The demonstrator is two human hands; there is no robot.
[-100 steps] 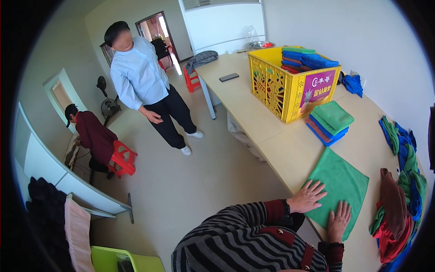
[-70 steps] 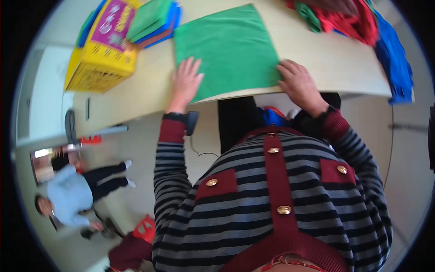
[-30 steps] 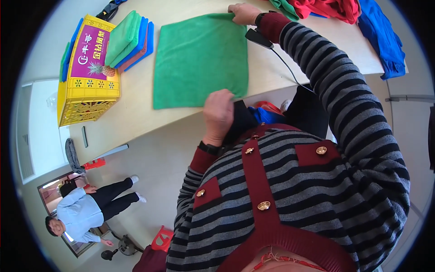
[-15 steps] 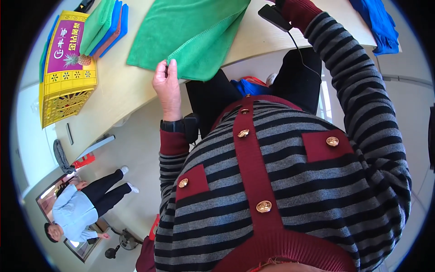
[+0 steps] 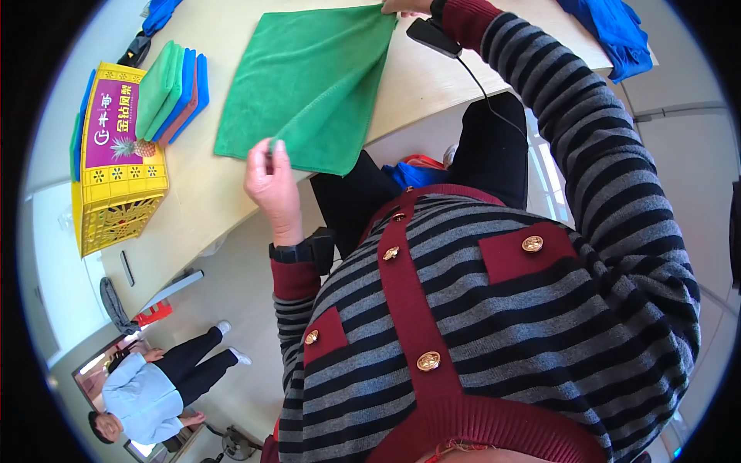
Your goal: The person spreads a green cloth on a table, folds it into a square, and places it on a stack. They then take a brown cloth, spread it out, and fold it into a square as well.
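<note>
A green cloth (image 5: 309,85) lies spread on the pale table (image 5: 208,216), its near corner hanging over the front edge. My left hand (image 5: 272,181), a black watch on the wrist, pinches the cloth's near edge. My right hand (image 5: 403,6) reaches far across at the top of the picture and holds the cloth's far right corner. The cloth's right side is creased and slightly raised between the two hands.
A yellow crate (image 5: 116,181) with cloths stands at the left. Beside it is a stack of folded green and blue cloths (image 5: 176,91). A black device with a cable (image 5: 432,36) lies under my right arm. Blue cloth (image 5: 614,31) lies far right. Another person (image 5: 147,393) stands on the floor, lower left.
My left hand has moved left along the cloth's near edge and taken hold of it. My right hand stays on the far corner. The view has shifted.
</note>
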